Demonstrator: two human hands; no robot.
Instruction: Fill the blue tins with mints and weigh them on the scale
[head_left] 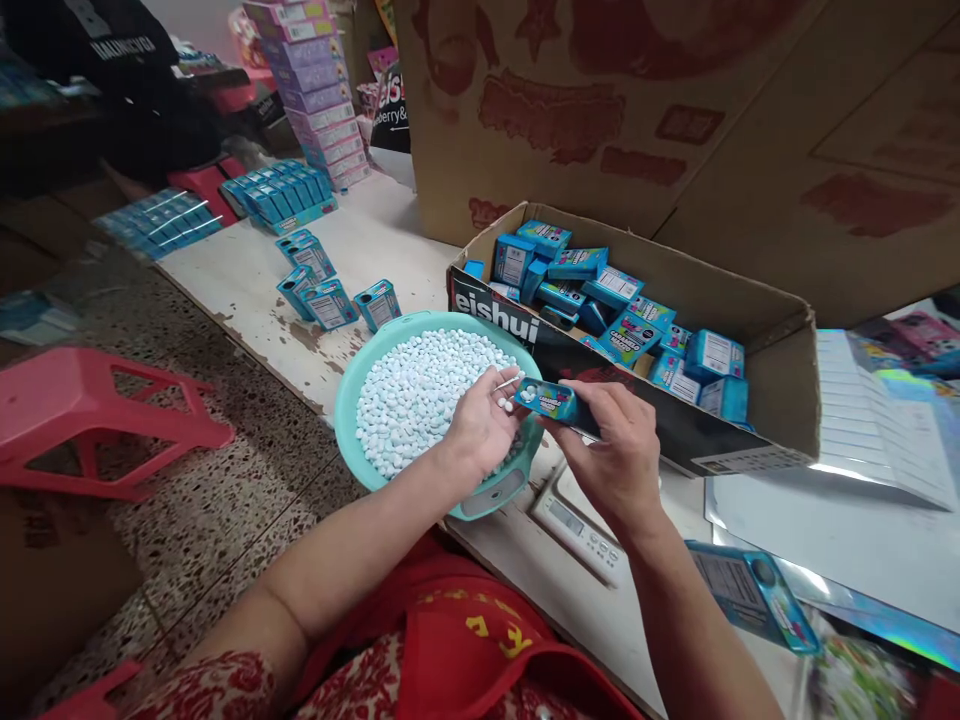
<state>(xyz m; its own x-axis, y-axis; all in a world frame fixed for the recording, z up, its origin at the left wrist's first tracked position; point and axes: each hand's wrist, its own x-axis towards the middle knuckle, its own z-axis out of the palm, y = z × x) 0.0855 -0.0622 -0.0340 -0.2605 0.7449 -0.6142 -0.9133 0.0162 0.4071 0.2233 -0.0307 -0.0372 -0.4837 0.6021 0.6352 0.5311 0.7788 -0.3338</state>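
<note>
Head view took in a counter (390, 222), where a long carton (780, 375) at far right held jumbled blue boxes (631, 338); whether these were filled could not be told. Nearer and left, a green basin (346, 405) brimmed with white candies (405, 400), so much seemed left. By its right rim, the right hand (619, 445) gripped one tilted box (553, 402); the left hand (484, 428), palm up, cupped candies at its end.

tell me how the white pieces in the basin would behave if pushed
The white pieces would likely roll or slide, being rounded and loose. Each is probably light, given its small size. Piled together in the basin, they might tumble.
</note>
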